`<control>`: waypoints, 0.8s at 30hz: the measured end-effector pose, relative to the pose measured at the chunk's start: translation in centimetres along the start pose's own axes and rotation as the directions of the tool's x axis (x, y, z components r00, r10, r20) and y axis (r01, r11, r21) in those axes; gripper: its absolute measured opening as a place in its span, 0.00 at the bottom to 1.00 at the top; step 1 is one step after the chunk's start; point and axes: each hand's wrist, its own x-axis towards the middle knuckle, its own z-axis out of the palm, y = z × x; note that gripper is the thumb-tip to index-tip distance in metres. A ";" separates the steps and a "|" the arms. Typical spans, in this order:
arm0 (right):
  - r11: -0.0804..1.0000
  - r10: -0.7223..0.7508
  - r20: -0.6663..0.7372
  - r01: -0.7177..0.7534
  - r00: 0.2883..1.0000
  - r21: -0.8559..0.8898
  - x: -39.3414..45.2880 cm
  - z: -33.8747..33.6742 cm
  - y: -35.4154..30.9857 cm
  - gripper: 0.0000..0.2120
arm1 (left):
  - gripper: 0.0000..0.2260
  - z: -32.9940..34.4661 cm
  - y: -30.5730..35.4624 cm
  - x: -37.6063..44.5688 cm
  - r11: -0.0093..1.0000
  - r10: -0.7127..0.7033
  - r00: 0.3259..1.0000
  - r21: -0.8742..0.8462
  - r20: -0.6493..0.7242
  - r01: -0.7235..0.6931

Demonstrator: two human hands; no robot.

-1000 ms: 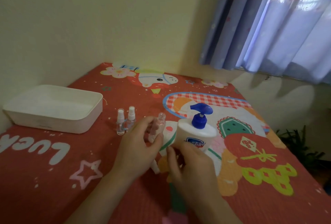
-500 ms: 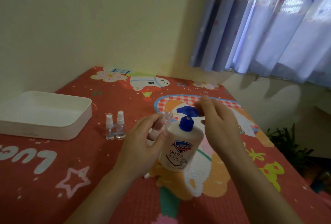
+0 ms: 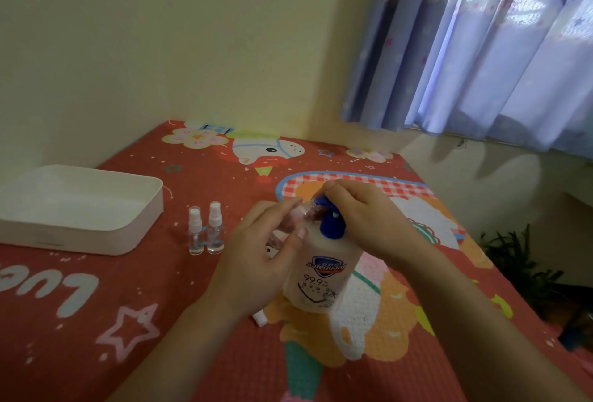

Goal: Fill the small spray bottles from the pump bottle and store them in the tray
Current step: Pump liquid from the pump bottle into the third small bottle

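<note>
— Hands first: what are they doing?
— Left hand (image 3: 256, 260) has its fingers curled round a small uncapped spray bottle (image 3: 300, 217), tilting it so the open neck sits right at the blue nozzle of the pump bottle (image 3: 321, 266). Right hand (image 3: 369, 218) lies on top of the blue pump head (image 3: 329, 222), fingers bent over it.
— And going from the left, what else?
— At far left, a white tray (image 3: 141, 231) rests on the red cartoon-printed cover (image 3: 96, 305). Right of it, two capped spray bottles (image 3: 205, 234) stand upright side by side, touching or nearly so, apart from the tray. Then the hands and the pump bottle, upright at centre. A small white piece (image 3: 259, 318) lies on the cover just below the left wrist; whether it is the cap, I cannot tell. Far right, blue curtains (image 3: 481, 48) hang above a green plant (image 3: 519, 270).
</note>
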 end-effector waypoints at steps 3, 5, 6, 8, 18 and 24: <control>0.998 0.041 0.050 -0.044 0.998 0.051 0.3 -0.2 -0.4 0.16 | 0.19 -0.3 -0.2 0.2 1.000 0.004 1.000 -0.016 0.016 -0.003; 0.989 0.103 0.108 -0.114 0.989 0.094 0.7 -0.5 -0.6 0.12 | 0.19 -0.3 -0.3 0.2 1.000 0.011 0.999 -0.024 0.030 -0.010; 0.979 0.149 0.133 -0.165 0.980 0.119 1.0 -0.6 -0.7 0.11 | 0.18 -0.2 -0.4 0.1 1.000 0.015 0.999 -0.026 0.036 -0.014; 0.957 0.222 0.169 -0.247 0.960 0.150 1.6 -0.7 -1.1 0.11 | 0.18 0.1 -0.3 0.0 0.999 0.016 0.999 -0.035 0.037 -0.014; 0.996 0.080 0.202 -0.070 0.976 -0.058 2.5 -0.1 -0.2 0.13 | 0.20 0.0 -0.5 0.2 1.000 0.006 0.998 -0.015 0.062 -0.005; 0.935 0.034 0.240 0.054 0.970 -0.351 2.4 0.1 -0.4 0.15 | 0.19 0.0 -0.9 0.0 1.000 0.009 0.996 -0.030 0.088 -0.006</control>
